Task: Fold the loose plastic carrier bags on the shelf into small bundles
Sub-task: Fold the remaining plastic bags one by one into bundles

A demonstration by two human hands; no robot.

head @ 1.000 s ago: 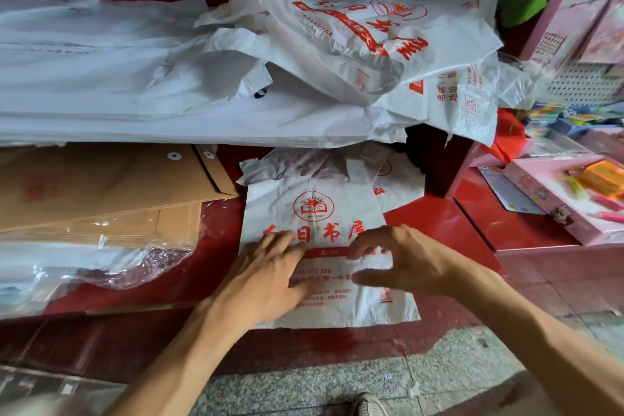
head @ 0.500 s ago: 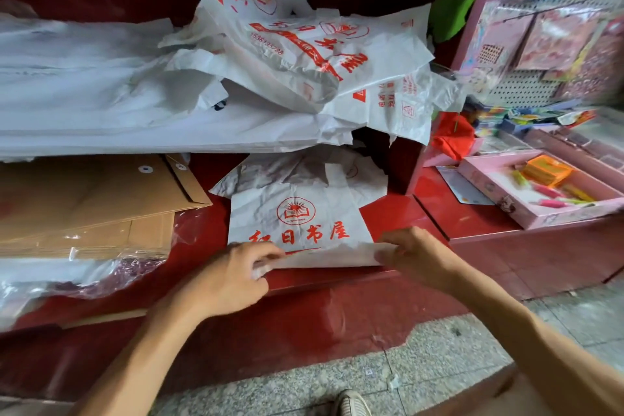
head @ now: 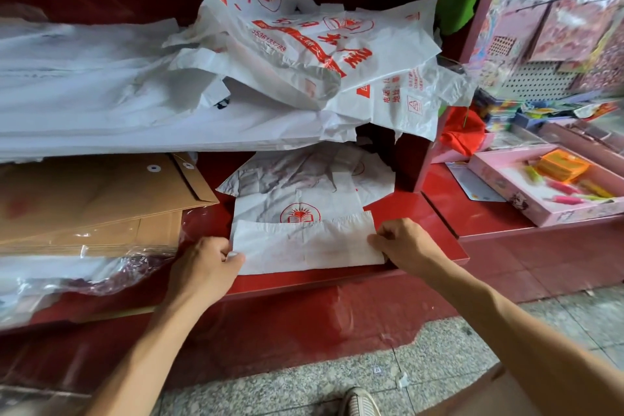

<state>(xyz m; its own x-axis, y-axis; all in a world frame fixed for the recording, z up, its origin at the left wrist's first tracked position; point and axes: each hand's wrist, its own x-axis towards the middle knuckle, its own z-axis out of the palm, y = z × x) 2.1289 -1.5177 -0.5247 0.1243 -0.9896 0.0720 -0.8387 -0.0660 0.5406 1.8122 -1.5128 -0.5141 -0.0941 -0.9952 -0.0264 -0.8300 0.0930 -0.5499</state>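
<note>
A white carrier bag [head: 304, 240] with a red book logo lies on the lower red shelf [head: 418, 213], its bottom part folded up over the print. My left hand [head: 206, 263] pinches the fold's left corner. At the fold's right edge my right hand [head: 401, 243] pinches the plastic with curled fingers. Behind this bag lie more crumpled white bags [head: 304, 172]. On the shelf above sits a loose heap of printed bags [head: 320, 51].
Brown envelopes [head: 94, 199] and clear plastic wrap [head: 67, 280] lie left of the bag. A stack of white sheets [head: 101, 94] fills the upper shelf. A pink tray of stationery [head: 547, 186] stands at the right, below a pegboard display [head: 547, 44]. A shoe [head: 358, 402] shows on the stone floor.
Both hands lifted the bag's bottom edge off the shelf front and folded it up over the printed text; the fold now covers everything below the logo. The view shifted right.
</note>
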